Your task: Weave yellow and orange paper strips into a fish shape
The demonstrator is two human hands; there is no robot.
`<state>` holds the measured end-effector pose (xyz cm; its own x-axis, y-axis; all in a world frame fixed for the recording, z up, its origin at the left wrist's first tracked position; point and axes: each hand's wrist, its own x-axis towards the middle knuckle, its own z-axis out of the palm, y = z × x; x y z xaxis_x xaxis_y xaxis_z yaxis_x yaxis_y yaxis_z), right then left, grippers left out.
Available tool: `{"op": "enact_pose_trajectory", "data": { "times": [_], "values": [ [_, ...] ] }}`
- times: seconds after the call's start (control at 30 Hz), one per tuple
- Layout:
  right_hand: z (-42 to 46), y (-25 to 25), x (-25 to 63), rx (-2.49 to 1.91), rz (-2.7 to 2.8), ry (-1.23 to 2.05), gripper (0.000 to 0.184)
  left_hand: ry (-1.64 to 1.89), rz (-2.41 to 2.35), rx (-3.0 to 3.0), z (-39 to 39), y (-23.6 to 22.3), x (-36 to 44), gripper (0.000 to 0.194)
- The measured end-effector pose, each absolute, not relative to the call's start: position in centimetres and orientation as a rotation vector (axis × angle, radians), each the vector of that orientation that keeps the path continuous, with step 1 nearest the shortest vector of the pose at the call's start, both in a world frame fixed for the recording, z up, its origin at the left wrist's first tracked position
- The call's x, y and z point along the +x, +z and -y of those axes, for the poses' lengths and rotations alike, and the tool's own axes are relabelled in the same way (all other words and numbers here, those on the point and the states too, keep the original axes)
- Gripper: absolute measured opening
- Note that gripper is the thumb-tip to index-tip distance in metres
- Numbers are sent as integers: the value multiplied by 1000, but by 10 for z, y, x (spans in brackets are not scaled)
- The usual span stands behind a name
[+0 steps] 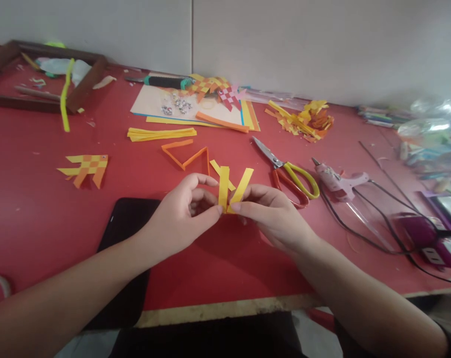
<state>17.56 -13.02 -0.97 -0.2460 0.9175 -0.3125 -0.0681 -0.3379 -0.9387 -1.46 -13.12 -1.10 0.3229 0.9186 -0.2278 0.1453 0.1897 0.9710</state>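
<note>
centrally, over the red worktop (195, 263), the two hands meet at a small piece of folded yellow paper strips (223, 189). the left hand (181, 209) is nearly closed, thumb and fingertips pinching the base of the upright strip; the right hand (273, 211) pinches the foot of the strip that leans right, its fingers curled behind. another short yellow piece slants behind the upright one.

just beyond the hands lie bent orange strips (190, 160), and past those a bundle of yellow strips (162, 133). a checkered paper fish (87, 166) lies to the left, above a flat black device (126, 223) partly under the left forearm. on the right are scissors (281, 169), blades slightly apart, and a pink glue gun (339, 183) with a dark cable. farther back, yellow and orange paper pieces (309, 121) sit in a loose heap.
</note>
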Motion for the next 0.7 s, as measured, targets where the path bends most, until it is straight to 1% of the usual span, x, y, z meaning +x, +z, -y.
{"op": "enact_pose_trajectory", "data": {
  "times": [0.43, 0.7],
  "values": [
    [130, -13, 176, -1253, 1167, 1652, 16, 717, -1127, 1263, 133, -7, -15, 34],
    [130, -11, 175, -1271, 1198, 1631, 23, 700, -1148, 1284, 133, -6, -15, 35]
  ]
}}
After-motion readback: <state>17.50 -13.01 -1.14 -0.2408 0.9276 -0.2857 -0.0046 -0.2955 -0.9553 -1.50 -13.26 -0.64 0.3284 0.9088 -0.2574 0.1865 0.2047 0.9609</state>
